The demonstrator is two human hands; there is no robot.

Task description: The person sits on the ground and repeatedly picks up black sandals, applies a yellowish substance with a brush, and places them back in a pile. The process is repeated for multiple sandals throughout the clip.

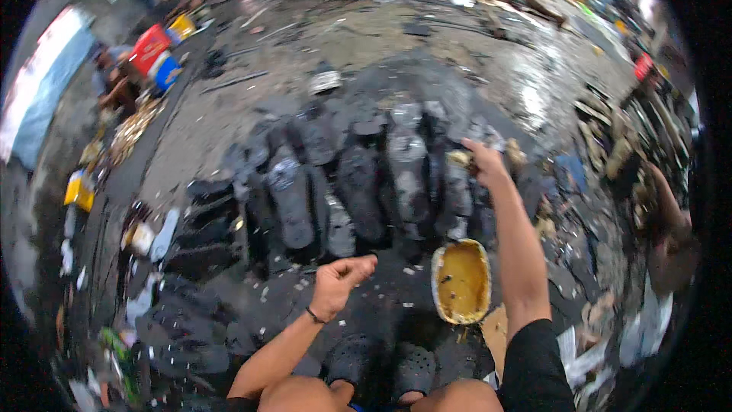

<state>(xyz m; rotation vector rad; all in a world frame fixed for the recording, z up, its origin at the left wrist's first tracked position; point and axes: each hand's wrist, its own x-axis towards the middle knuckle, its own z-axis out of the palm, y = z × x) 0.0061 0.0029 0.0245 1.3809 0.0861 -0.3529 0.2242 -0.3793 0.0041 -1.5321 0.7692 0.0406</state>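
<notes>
Dark shoe soles point(290, 206) lie in rows before me on the ground, several with wet-looking, shiny patches. My right hand point(483, 163) reaches over the right end of the rows. Its fingers are closed around a small pale-yellow piece point(460, 158), perhaps foam, which touches or hovers just above a sole point(457, 192). Nearer to me, my left hand point(339, 284) is held above the ground in front of the soles, fingers pressed together; whether anything is in them is hidden. An oval tub point(436, 290) with thick yellow-brown paste inside stands below my right forearm.
Scraps and dark cut pieces point(183, 328) litter the ground at left, beside a pale sole-shaped piece point(165, 235). A piece of cardboard point(496, 336) lies by the tub. Other people point(118, 80) sit at far left and at right point(675, 236). A red-and-blue container point(155, 57) stands far left.
</notes>
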